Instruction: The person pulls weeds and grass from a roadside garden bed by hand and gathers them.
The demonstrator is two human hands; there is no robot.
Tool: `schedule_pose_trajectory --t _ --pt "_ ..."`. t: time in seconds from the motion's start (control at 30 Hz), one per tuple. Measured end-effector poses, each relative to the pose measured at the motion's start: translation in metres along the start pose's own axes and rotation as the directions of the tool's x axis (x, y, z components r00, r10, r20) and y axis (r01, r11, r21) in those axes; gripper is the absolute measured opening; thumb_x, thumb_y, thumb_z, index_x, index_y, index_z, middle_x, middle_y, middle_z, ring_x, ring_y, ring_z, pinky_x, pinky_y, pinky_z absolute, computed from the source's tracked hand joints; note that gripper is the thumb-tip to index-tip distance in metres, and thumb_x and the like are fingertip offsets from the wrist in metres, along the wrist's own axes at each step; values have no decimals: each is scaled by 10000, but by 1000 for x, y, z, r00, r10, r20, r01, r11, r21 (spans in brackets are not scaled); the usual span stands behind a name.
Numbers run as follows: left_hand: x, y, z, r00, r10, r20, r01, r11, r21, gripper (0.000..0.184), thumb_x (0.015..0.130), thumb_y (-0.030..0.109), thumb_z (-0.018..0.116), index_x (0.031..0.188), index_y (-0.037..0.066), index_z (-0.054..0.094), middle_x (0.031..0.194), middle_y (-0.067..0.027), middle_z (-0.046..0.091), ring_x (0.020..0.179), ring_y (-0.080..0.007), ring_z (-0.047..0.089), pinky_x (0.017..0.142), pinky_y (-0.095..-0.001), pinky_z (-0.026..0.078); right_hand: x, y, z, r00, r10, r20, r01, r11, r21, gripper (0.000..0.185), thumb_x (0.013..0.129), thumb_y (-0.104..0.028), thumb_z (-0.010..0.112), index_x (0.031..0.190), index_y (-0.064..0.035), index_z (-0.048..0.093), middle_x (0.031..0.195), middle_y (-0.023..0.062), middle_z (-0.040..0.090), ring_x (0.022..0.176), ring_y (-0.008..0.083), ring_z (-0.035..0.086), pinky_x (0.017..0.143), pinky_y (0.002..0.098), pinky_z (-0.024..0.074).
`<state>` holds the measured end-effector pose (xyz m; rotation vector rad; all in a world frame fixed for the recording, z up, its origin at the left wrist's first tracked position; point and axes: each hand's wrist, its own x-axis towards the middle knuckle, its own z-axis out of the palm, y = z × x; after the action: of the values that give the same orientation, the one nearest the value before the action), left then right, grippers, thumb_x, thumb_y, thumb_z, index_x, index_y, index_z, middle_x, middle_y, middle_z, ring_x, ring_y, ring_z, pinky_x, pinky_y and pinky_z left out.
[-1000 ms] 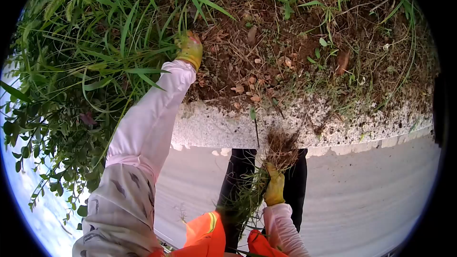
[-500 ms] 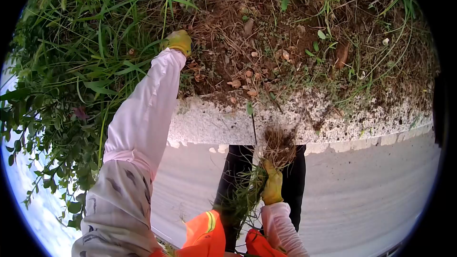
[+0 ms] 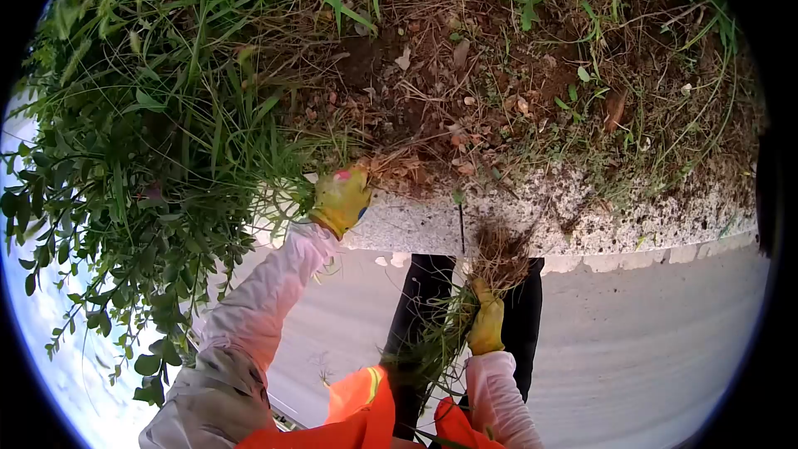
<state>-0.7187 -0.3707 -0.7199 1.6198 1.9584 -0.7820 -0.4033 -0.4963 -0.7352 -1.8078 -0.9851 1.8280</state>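
Note:
My left hand (image 3: 342, 199), in a yellow glove, is closed over the stone curb at the edge of the soil. A tuft of weeds (image 3: 283, 187) with green blades sticks out on its left side, and dry brown strands lie by its fingers. The fingers themselves are partly hidden. In front of my legs, my right hand (image 3: 487, 320), also gloved in yellow, grips a bunch of uprooted grass (image 3: 445, 320). The brown root ball (image 3: 499, 258) points up toward the curb, and the green blades hang down toward my body.
The pale curb (image 3: 573, 216) is sprinkled with soil. Beyond it lies a bed of brown soil (image 3: 432, 91) with dry stalks, leaves and small weeds. Tall grass and a leafy shrub (image 3: 166, 224) crowd the left. Pale pavement (image 3: 632, 333) stretches below the curb.
My left hand has come back from the grass toward me, down onto the curb, with green blades beside it. My right hand still holds its grass bunch, nearly in place.

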Motion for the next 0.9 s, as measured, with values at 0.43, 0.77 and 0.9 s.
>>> schedule_pose_trajectory --t 0.43,0.77,0.9 --pt "75 -43 -6 985 -174 -8 173 982 -80 362 805 343 589 949 11 606 769 -193 617 791 -355 622 729 -445 490 3 -1 6 837 525 153 -523 688 502 351 879 -247 599 1101 25 588 887 109 590 837 175 578 742 299 476" --pt "59 -79 -43 936 49 -349 -24 997 76 411 718 252 663 1084 99 557 883 -98 643 745 -301 624 660 -433 492 10 1 21 871 489 -43 -424 795 434 250 881 -309 572 762 -91 592 587 -17 507 431 104 456 391 252 354" --pt "108 -78 -64 985 -81 -152 110 975 194 441 779 178 614 1214 133 555 1302 -166 475 900 -333 631 758 -439 511 10 -11 14 785 611 103 -549 609 573 258 879 -323 553 807 -80 598 580 -4 507 426 115 448 381 261 364"
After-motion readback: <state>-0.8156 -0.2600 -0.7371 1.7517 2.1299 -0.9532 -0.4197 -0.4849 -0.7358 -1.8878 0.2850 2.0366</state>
